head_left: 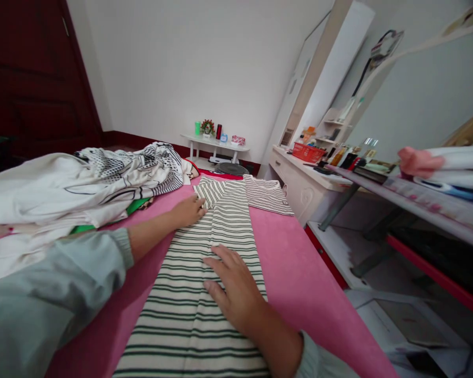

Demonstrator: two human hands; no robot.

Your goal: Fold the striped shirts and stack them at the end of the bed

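Note:
A cream garment with dark green stripes [189, 294] lies lengthwise on the pink bed cover [295, 262], one side folded over so that a short sleeve rests across its upper part. My left hand [189, 211] lies on the garment's left edge near that sleeve, fingers spread. Flat on the middle of the cloth, closer to me, rests my right hand [232, 289] with its fingers apart. Neither hand grips anything. Beyond, to the right, is a second striped top [268, 194] with thinner stripes, touching the first garment's top end.
A heap of white and black patterned cloth [114, 184] covers the bed's left side. On the right stand a dresser [299, 173] with a red basket [308, 152] and bottles, and a metal-legged shelf [410, 199]. A small white table [216, 142] is against the far wall.

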